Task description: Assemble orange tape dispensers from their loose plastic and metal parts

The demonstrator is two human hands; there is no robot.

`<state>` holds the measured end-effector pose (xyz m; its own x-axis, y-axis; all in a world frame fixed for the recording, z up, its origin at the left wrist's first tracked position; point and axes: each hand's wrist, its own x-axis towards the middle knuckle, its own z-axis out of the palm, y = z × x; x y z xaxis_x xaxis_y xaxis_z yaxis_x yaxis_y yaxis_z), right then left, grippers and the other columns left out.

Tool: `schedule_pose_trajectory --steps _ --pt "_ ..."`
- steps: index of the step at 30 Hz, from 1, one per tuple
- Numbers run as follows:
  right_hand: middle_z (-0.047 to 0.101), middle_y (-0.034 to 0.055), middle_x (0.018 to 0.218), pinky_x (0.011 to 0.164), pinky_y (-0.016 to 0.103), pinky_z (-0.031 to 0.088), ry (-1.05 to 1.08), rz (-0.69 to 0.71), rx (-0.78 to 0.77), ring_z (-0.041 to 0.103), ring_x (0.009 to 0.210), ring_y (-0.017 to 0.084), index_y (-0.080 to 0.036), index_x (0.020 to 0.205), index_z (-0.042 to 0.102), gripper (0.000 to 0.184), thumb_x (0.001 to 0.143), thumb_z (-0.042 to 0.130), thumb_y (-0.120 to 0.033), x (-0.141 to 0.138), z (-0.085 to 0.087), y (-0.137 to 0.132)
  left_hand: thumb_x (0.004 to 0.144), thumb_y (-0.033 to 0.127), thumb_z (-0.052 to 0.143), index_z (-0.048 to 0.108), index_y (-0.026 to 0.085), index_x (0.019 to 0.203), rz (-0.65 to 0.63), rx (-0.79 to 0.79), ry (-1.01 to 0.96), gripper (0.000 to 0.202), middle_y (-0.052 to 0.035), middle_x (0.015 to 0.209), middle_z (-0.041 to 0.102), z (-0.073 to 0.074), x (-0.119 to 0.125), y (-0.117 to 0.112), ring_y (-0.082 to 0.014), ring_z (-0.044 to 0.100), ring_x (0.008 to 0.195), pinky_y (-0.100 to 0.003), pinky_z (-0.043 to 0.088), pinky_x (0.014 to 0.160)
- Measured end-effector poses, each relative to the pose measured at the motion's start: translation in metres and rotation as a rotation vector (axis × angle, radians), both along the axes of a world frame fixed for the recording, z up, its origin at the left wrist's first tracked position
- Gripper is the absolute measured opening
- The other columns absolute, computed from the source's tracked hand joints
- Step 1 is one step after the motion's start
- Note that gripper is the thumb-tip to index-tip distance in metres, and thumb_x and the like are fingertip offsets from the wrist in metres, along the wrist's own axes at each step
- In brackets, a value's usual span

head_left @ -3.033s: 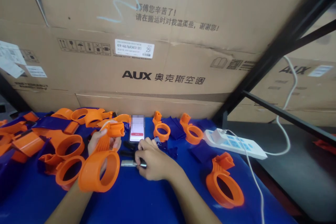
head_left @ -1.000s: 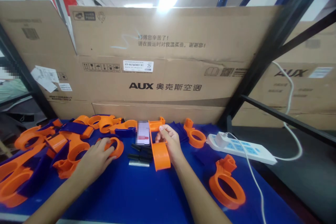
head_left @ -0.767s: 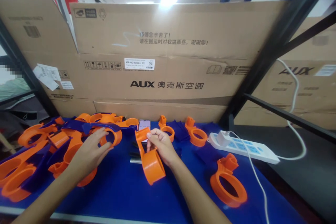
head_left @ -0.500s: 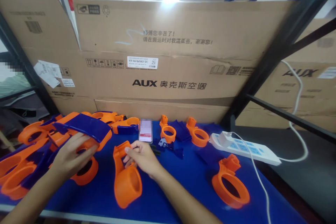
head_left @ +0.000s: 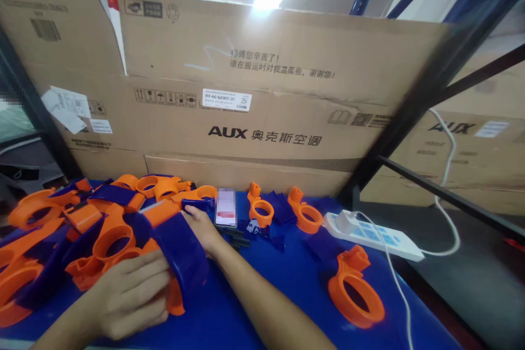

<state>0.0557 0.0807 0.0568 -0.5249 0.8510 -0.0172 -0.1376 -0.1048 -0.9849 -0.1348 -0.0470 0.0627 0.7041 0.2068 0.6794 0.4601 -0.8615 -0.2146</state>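
Note:
My left hand [head_left: 127, 298] grips the near end of a dark blue curved plastic cover [head_left: 178, 251] that lies over an orange ring-shaped part [head_left: 174, 298]. My right hand [head_left: 202, 227] presses on the far end of the same pair of parts, fingers curled over the orange tab [head_left: 162, 210]. Both parts rest low over the blue table [head_left: 246, 311], just in front of a phone [head_left: 226, 206] that lies face up.
A heap of orange rings and blue covers [head_left: 82, 219] fills the left side. Loose orange rings [head_left: 355, 295] [head_left: 302, 213] [head_left: 259, 206] lie to the right. A white power strip [head_left: 373, 232] with its cord sits at the right edge. Large cardboard boxes [head_left: 262, 120] and a black rack post [head_left: 410, 104] stand behind.
My right hand brought the orange ring leftward and toward me. My left hand lifted a blue cover from the heap and set it over that ring. Both hands now hold the pair together.

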Motion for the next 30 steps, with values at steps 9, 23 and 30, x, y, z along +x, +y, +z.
schedule_pose_trajectory --steps 9,23,30 --pt "0.069 0.0091 0.122 0.072 0.034 0.055 0.057 0.051 -0.038 0.066 0.093 0.022 -0.029 0.134 0.060 0.058 0.091 0.057 -0.068 0.094 0.054 -0.036 0.068 0.010 0.057 0.064 0.020 0.075 -0.120 -0.190 0.173 0.014 -0.0091 0.081 0.064 0.016 0.060 0.018 -0.0313 0.064 0.104 -0.052 0.054 0.104" --pt "0.075 0.0050 0.112 0.099 0.042 0.049 0.216 -0.143 -0.008 0.067 0.110 0.027 -0.024 0.123 0.067 0.040 0.085 0.072 -0.035 0.127 0.028 -0.024 0.087 0.022 0.068 0.053 0.031 0.147 0.134 -0.626 -0.723 0.062 -0.0112 0.156 0.046 0.011 0.128 0.048 -0.0357 0.045 0.143 -0.055 0.041 0.115" --pt "0.066 -0.0008 0.087 0.076 0.028 0.047 0.112 -0.218 0.072 0.061 0.080 0.017 -0.023 0.097 0.065 0.020 0.089 0.069 -0.041 0.134 0.008 -0.015 0.088 0.045 0.072 0.066 0.019 0.130 -0.144 -1.408 -1.253 0.050 -0.0129 0.129 0.071 -0.012 0.176 0.111 -0.0314 0.064 0.122 -0.045 0.046 0.109"
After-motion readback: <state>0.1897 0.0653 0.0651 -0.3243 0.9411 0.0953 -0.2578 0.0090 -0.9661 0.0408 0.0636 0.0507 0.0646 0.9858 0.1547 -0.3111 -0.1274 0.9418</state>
